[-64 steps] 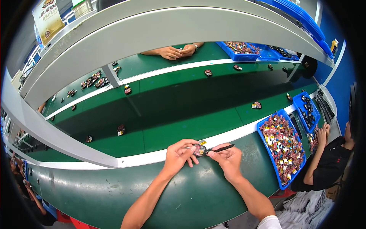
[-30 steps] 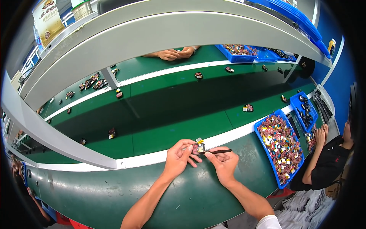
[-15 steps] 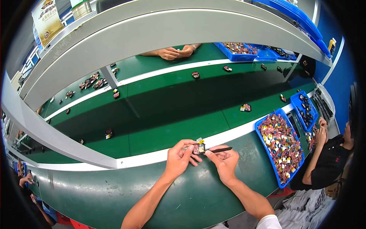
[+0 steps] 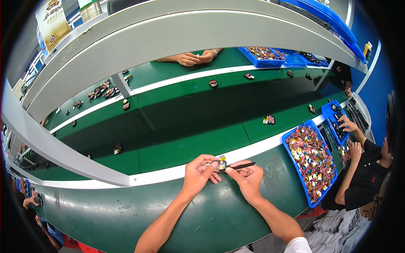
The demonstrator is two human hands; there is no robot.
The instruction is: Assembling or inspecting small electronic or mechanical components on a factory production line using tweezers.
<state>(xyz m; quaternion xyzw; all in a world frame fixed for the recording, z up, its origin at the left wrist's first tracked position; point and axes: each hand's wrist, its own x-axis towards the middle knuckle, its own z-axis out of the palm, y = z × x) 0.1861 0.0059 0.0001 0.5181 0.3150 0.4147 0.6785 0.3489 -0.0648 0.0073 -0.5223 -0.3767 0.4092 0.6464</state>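
Observation:
My left hand (image 4: 197,176) pinches a small black housing with a circuit board (image 4: 222,165) in it, above the bench near the belt's front rail. A yellow and white tab (image 4: 222,158) sticks up from the housing's far side. My right hand (image 4: 249,181) grips a slim black stick-like tool (image 4: 245,166), which points out to the right past the fingers. The right thumb and fingertips meet the housing's right side. Fingers cover much of the housing, and the tool's working end cannot be made out.
Beyond the white rail (image 4: 168,178) runs a green belt (image 4: 190,147) carrying scattered assemblies (image 4: 269,120). At right stand a blue tray (image 4: 288,152) of small wired boards and a blue tray of black parts (image 4: 324,110), beside a co-worker (image 4: 358,177). A grey beam (image 4: 202,36) crosses overhead; another person's hands (image 4: 196,58) are opposite.
The assemblies on the belt have shifted slightly left. My hands stay almost in place, the housing tilting a little. At right, the co-worker's hand has reached into the tray of black parts.

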